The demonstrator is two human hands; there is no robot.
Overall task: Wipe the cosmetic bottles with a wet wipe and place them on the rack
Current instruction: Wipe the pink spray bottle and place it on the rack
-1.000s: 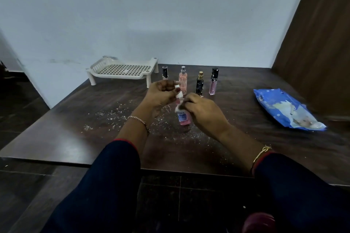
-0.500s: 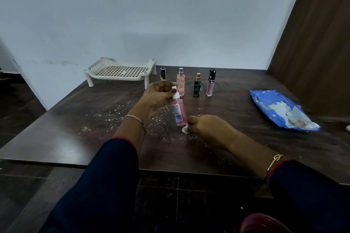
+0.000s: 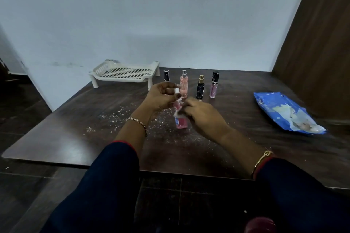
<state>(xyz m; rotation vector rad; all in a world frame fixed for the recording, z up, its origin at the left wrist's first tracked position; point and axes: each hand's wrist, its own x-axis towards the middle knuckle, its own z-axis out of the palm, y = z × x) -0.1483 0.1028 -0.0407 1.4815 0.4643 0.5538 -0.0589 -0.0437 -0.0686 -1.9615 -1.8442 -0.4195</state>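
Pink bottle [image 3: 181, 122] in left hand [image 3: 161, 98]

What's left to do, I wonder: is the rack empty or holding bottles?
Empty: the rack shows only its bare grid, nothing on it.

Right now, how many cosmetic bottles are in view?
5. Four stand in a row right of the rack: small dark bottle, pink spray, black bottle, lilac tube. The left hand grips the fifth bottle.

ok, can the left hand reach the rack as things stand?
Probably yes: the rack stands just beyond and left of the left hand, with only table top between. The hand grips the pink bottle, which it could carry along.
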